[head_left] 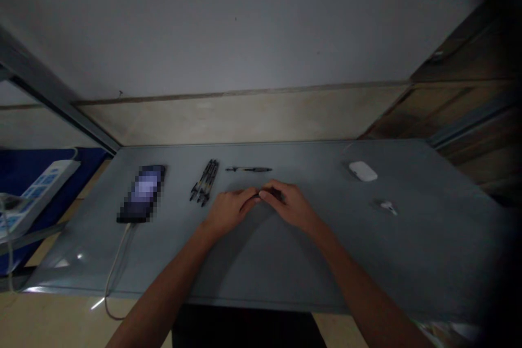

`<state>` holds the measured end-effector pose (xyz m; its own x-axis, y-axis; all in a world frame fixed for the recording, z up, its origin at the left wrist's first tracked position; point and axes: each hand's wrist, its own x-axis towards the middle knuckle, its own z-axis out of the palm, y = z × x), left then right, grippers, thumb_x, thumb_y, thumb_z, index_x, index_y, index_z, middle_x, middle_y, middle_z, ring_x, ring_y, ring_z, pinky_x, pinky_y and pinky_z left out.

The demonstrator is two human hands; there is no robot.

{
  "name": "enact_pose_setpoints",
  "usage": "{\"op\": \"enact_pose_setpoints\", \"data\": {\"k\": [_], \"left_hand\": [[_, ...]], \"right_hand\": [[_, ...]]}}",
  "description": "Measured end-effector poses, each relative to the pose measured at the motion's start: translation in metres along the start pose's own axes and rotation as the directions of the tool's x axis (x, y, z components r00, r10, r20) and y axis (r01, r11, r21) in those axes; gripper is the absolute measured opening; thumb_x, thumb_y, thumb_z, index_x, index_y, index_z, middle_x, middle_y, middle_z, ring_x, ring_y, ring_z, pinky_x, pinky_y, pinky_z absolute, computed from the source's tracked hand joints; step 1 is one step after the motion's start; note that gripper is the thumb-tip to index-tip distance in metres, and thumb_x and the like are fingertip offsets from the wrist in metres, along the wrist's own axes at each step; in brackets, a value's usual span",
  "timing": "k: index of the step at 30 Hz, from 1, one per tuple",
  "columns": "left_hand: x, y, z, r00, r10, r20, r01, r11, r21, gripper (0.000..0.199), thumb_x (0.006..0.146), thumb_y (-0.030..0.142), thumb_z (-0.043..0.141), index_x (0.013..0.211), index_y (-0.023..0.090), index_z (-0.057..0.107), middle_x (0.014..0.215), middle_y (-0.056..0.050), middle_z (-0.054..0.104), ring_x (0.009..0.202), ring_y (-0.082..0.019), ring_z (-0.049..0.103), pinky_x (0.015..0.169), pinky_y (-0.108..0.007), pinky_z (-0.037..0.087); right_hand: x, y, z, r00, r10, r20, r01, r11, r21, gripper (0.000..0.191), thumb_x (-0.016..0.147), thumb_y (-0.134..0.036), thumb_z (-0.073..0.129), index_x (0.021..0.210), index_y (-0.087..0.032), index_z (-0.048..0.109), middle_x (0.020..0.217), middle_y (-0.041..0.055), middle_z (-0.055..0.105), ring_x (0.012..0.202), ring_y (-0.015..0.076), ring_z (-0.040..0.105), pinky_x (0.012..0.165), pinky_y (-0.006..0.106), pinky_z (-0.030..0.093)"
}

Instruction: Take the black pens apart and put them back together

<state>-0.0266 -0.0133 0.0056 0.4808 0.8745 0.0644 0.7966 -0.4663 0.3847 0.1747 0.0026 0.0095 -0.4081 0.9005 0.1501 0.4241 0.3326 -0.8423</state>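
Together, left hand (230, 211), right hand (289, 206) pinch dark object (269, 193).

Loose pen (248, 169) on desk (432, 250), bundled pens (204, 182) left of pen, smartphone (142, 194) farther left, wireless mouse (362, 171) right of pen, earbud (388, 207) farther right, power strip (41, 196) off desk, farthest left

This looks like an office corner: a grey desk (408, 261) with pens (204, 182), a wireless mouse (362, 171), a smartphone (142, 194) on a charging cable, and a power strip (38, 198) nearby.

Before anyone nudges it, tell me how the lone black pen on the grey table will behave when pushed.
The black pen looks slim and round, so it will probably roll if pushed sideways. It seems rigid and likely light. The glossy grey table top may let it slide easily.
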Motion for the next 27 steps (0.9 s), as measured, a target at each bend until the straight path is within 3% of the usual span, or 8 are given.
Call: {"op": "enact_pose_setpoints", "data": {"k": [2,8,12,19,24,27], "left_hand": [[0.0,0.0,0.001,1.0,0.008,0.01,-0.008,1.0,0.015,0.038,0.105,0.044,0.033,0.119,0.023,0.061,0.099,-0.004,0.075,0.085,-0.021,0.072,0.072,-0.028,0.05],[0.0,0.004,-0.001,1.0,-0.017,0.023,0.016,0.999,0.037,0.042,0.103,0.053,0.036,0.121,0.023,0.06,0.096,-0.004,0.076,0.084,-0.023,0.073,0.071,-0.029,0.051],[-0.001,0.005,-0.003,0.999,-0.051,0.01,0.05,0.996,0.073,0.045,0.097,0.059,0.046,0.122,0.025,0.059,0.096,-0.005,0.076,0.081,-0.024,0.073,0.067,-0.029,0.051],[-0.001,0.006,-0.002,0.996,-0.084,-0.007,0.084,0.99,0.116,0.044,0.096,0.059,0.047,0.115,0.023,0.062,0.09,-0.006,0.076,0.079,-0.025,0.073,0.066,-0.029,0.05],[0.001,0.002,-0.001,0.996,-0.088,-0.021,0.089,0.993,0.078,0.044,0.098,0.058,0.045,0.108,0.02,0.064,0.088,-0.007,0.075,0.078,-0.024,0.073,0.066,-0.029,0.05],[0.001,0.0,-0.002,0.996,-0.081,-0.028,0.083,0.994,0.074,0.042,0.099,0.056,0.045,0.103,0.019,0.066,0.09,-0.007,0.075,0.078,-0.023,0.072,0.068,-0.029,0.05]], "right_hand": [[0.0,-0.002,0.0,1.0,-0.009,-0.004,0.009,1.0,0.002,0.026,0.097,-0.041,0.052,0.084,-0.02,0.061,0.072,-0.0002,0.06,0.065,0.0145,0.054,0.059,0.025,0.038],[0.0,-0.001,0.005,0.999,-0.012,-0.043,0.007,0.993,-0.118,0.042,0.098,-0.042,0.047,0.062,-0.021,0.047,0.055,-0.0023,0.046,0.052,0.0129,0.043,0.052,0.027,0.031],[0.001,0.001,0.011,0.998,0.021,-0.053,-0.027,0.993,-0.111,0.047,0.098,-0.046,0.044,0.059,-0.021,0.046,0.052,-0.0022,0.044,0.05,0.0126,0.042,0.05,0.027,0.028],[0.001,0.0,0.013,0.996,0.065,-0.066,-0.068,0.996,-0.049,0.05,0.097,-0.047,0.044,0.055,-0.02,0.045,0.051,-0.0027,0.041,0.049,0.0118,0.04,0.049,0.026,0.028],[0.0,-0.003,0.007,0.999,0.018,-0.039,-0.019,1.0,-0.023,0.029,0.095,-0.041,0.055,0.076,-0.02,0.061,0.067,-0.0002,0.061,0.061,0.0143,0.054,0.056,0.026,0.038],[0.0,-0.002,0.005,0.999,-0.043,-0.008,0.043,0.999,-0.027,0.018,0.094,-0.035,0.057,0.084,-0.02,0.064,0.076,0.002,0.065,0.067,0.0154,0.057,0.062,0.026,0.041]]}}
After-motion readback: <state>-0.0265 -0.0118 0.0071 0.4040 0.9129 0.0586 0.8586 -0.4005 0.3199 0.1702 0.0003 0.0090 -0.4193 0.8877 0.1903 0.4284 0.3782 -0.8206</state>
